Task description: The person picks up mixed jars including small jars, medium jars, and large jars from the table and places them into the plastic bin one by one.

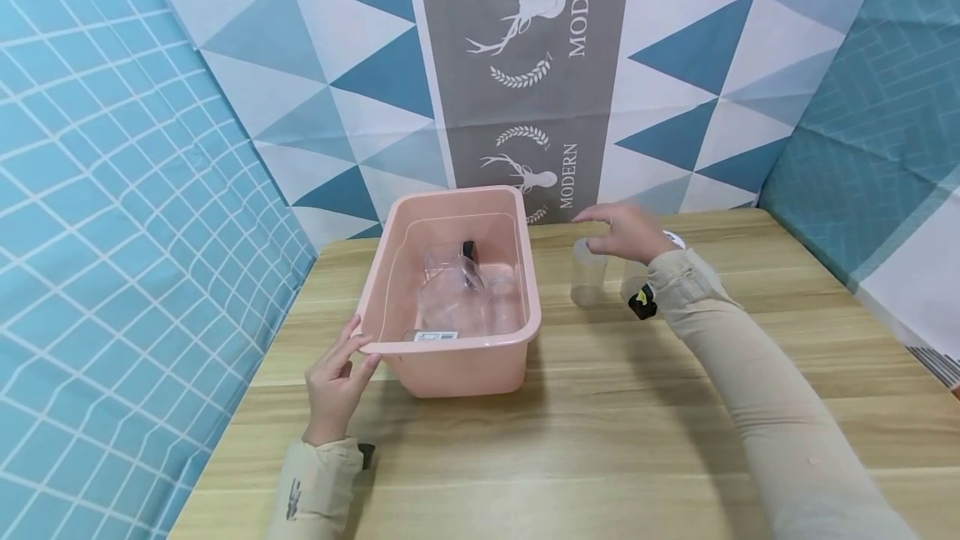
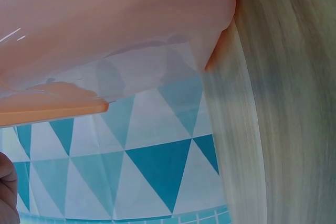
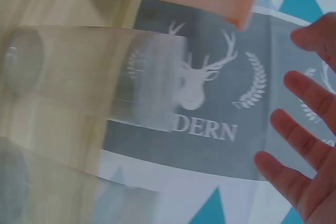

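Observation:
A pink plastic basin stands on the table, its inside holding several clear plastic containers. My left hand holds the basin's rim at the near left corner; in the left wrist view only a bit of that hand shows. To the right of the basin, a clear, empty-looking plastic jar stands upright. My right hand is over the jar's top with fingers spread and nothing in them. A second clear jar is beside the first, partly hidden by my right wrist in the head view.
Wooden-grained table extends to the front and right. A patterned cloth backdrop rises behind the basin, with blue tiled cloth on the left. Inside the basin lie a black piece and a white barcode label.

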Available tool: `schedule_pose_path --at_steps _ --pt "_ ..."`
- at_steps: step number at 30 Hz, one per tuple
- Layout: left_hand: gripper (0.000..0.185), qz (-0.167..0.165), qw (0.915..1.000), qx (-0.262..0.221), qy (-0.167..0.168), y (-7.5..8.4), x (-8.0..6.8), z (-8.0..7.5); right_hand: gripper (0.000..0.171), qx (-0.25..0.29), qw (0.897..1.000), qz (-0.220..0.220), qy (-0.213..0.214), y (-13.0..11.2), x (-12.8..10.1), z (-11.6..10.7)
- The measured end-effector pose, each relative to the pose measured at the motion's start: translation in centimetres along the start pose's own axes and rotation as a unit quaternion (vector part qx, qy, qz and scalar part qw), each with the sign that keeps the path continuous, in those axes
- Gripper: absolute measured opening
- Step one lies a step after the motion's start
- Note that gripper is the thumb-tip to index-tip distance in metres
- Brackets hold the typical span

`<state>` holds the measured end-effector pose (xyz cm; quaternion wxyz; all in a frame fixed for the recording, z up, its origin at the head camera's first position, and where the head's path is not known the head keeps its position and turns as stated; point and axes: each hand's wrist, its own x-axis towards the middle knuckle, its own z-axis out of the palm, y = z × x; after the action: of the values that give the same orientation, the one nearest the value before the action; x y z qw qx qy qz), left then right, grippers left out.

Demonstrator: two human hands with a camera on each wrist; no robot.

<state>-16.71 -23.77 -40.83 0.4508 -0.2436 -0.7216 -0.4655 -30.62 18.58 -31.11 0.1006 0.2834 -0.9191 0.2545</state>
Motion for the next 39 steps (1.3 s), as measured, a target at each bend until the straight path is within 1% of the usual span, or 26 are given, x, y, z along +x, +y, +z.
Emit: schedule_pose_path --at_steps 2,5,7,10,12,13,18,23,28,31,33,39 --pt "0.053 -0.005 1.0 0.005 0.0 0.0 -0.1 -0.1 0.037 -0.008 0.999 -0.019 0.03 0.3 -0.1 0.9" --pt "0.054 -0.013 0.9999 0.01 -0.003 -0.1 -0.1 -0.2 0.035 0.022 0.995 -0.039 0.094 0.5 -0.3 2.4" --pt "0.054 -0.015 0.9998 0.012 -0.006 -0.2 -0.2 -0.3 0.035 0.061 0.987 -0.045 0.145 0.6 -0.5 3.5" --pt "0.053 -0.014 0.9997 0.016 -0.01 -0.2 -0.1 -0.3 0.037 0.128 0.967 -0.047 0.215 0.7 -0.6 5.1" --pt "0.054 -0.013 0.9997 0.018 -0.012 -0.2 -0.1 -0.4 0.042 0.148 0.957 -0.04 0.246 0.8 -0.6 6.0" --pt "0.054 -0.013 0.9996 0.02 -0.012 -0.1 0.0 -0.4 0.044 0.148 0.954 -0.037 0.258 0.7 -0.6 6.3" --pt "0.055 -0.009 0.9994 0.032 -0.014 -0.1 0.0 -0.5 0.055 0.134 0.945 0.007 0.3 0.8 -0.7 8.0" --pt "0.055 -0.006 0.9995 0.026 -0.014 -0.1 -0.1 -0.3 0.065 0.161 0.93 0.055 0.326 1.5 -1.3 9.9" --pt "0.055 -0.004 0.9996 0.023 -0.016 -0.2 -0.2 -0.1 0.072 0.204 0.919 0.094 0.324 2.0 -1.6 11.0" --pt "0.055 -0.005 0.9997 0.021 -0.013 -0.2 -0.2 -0.1 0.074 0.223 0.916 0.113 0.314 2.1 -1.7 11.2" --pt "0.055 -0.005 0.9996 0.024 -0.012 -0.2 -0.2 -0.1 0.074 0.23 0.916 0.124 0.305 2.2 -1.8 11.4" --pt "0.055 -0.001 0.9993 0.036 -0.012 -0.3 -0.1 -0.2 0.077 0.227 0.921 0.151 0.278 2.3 -1.9 11.6"
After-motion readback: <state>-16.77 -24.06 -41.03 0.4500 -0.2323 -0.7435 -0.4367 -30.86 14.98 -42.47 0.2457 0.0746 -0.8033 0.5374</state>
